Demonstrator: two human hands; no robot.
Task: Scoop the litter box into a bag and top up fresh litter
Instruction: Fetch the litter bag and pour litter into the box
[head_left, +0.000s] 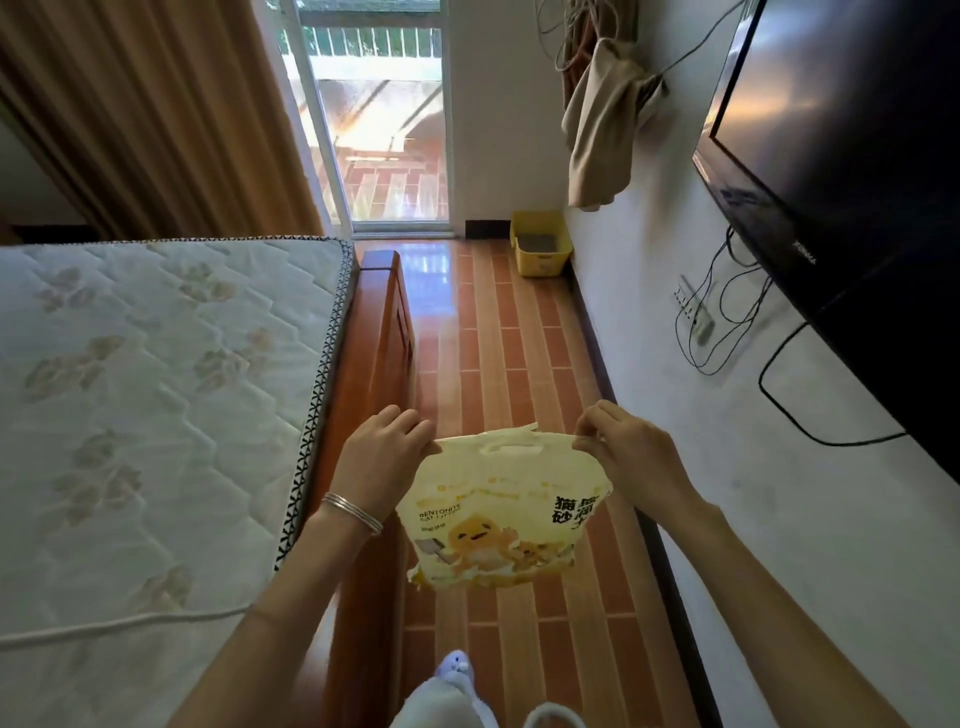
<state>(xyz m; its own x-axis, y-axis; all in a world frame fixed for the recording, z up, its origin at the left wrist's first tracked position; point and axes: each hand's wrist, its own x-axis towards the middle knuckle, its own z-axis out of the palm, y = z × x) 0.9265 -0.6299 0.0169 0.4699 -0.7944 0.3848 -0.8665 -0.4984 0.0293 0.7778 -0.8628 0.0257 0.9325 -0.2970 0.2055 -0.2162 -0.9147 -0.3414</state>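
Here, you carry the bag of cat litter (493, 519) low at six o'clock. Your left hand (384, 457) pinches its top corner at nine o'clock and your right hand (623, 452) pinches the corner at three, probably so the ragged top faces up and nothing spills. The yellow litter box (540, 241) sits well ahead at twelve o'clock, against the wall.

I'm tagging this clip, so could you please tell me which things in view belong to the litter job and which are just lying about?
For the job: litter bag, pinched at its top corners by left hand and right hand; litter box by the far wall.
Just about: mattress, TV, cables, hanging cloth, curtain.
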